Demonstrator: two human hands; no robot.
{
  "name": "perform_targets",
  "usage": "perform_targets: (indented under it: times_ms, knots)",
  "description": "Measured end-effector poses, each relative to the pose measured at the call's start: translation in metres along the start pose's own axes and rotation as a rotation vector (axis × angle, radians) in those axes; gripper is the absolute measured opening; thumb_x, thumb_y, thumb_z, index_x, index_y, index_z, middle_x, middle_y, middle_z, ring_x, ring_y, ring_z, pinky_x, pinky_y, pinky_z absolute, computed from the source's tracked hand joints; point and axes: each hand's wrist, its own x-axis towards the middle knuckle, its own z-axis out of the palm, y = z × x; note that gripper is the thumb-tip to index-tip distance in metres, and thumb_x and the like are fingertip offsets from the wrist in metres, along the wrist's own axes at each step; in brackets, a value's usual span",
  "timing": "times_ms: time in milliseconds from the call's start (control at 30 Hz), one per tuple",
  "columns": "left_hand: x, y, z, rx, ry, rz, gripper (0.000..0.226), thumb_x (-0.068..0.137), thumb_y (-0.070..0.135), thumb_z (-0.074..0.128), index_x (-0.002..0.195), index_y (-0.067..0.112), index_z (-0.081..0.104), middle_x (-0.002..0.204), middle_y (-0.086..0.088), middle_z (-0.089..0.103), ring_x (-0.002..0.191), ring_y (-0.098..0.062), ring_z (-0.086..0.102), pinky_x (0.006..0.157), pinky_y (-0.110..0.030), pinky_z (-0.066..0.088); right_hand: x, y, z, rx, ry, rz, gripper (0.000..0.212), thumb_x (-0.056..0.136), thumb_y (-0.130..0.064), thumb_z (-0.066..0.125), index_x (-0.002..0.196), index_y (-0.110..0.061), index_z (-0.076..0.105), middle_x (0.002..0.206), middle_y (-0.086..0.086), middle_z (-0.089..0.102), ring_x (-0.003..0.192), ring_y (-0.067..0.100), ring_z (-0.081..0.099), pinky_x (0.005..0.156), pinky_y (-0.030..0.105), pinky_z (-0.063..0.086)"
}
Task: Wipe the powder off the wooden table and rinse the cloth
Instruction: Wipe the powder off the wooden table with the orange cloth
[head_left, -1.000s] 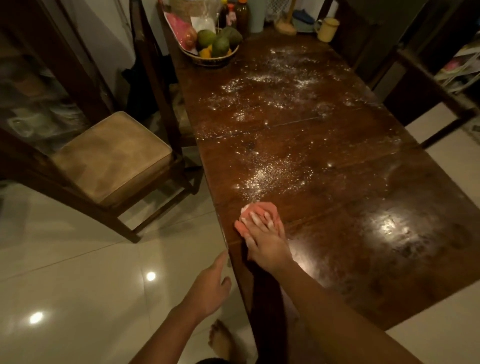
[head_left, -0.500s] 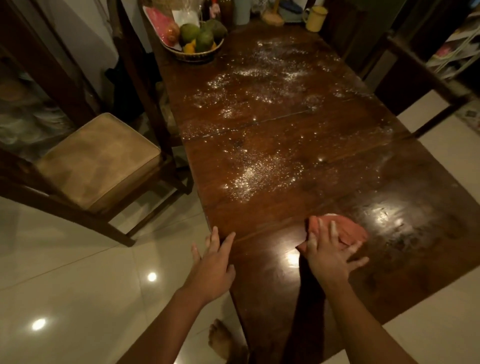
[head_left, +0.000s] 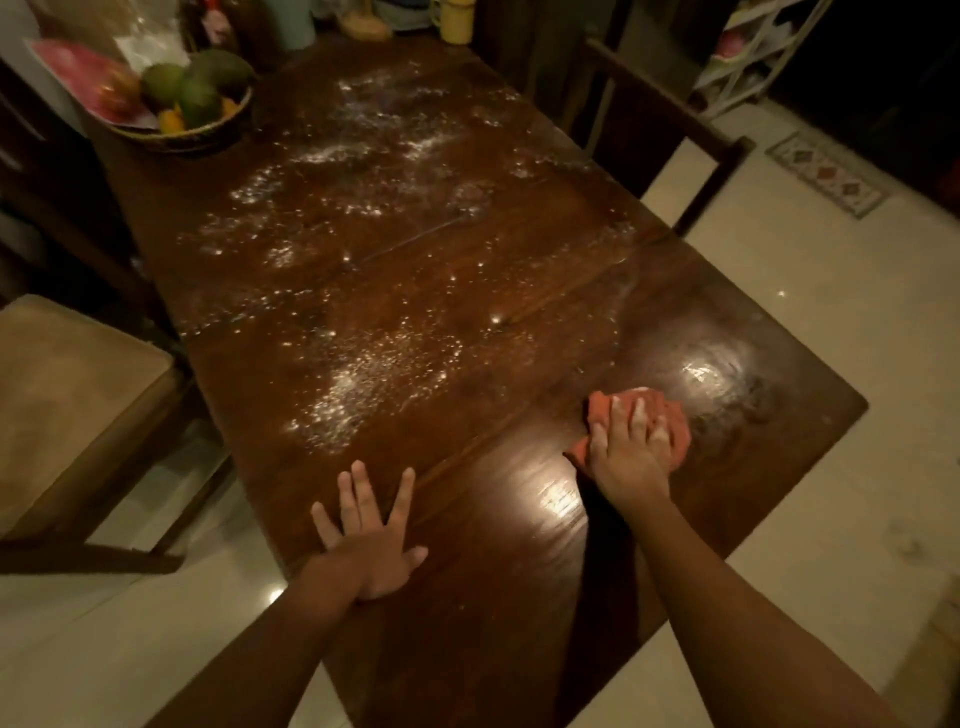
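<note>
- Well, the dark wooden surface (head_left: 519, 597) runs long down the room; its near end shines bare, the rest is not yet wiped.
- The powder (head_left: 363, 384) lies scattered from just beyond the hands to the far end; a hard sideways sweep could push it over the edge onto the floor (head_left: 779, 312).
- The fruit basket (head_left: 192, 137) stands at the far left corner, powder near it; a careless pass might dust the fruit.
- The orange cloth (head_left: 670, 415) lies bunched at near right, looking floury, so it may smear.
- The right grip (head_left: 631, 452) presses flat-fingered on the cloth; the left grip (head_left: 371, 535) rests spread open, holding nothing.
</note>
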Motion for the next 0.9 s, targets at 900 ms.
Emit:
perform_targets:
  times_ms: [900]
  knots:
    - [0.016, -0.013, 0.028, -0.018, 0.281, -0.028, 0.100, 0.047, 0.104, -0.008, 0.129, 0.060, -0.043, 0.158, -0.011, -0.037, 0.148, -0.036, -0.024, 0.111, -0.070, -0.004, 0.006, -0.041, 0.009, -0.033, -0.060, -0.911, 0.055, 0.101, -0.049, 0.032, 0.155, -0.041, 0.028, 0.165, -0.009, 0.025, 0.155, 0.029, 0.009, 0.124, 0.054, 0.002]
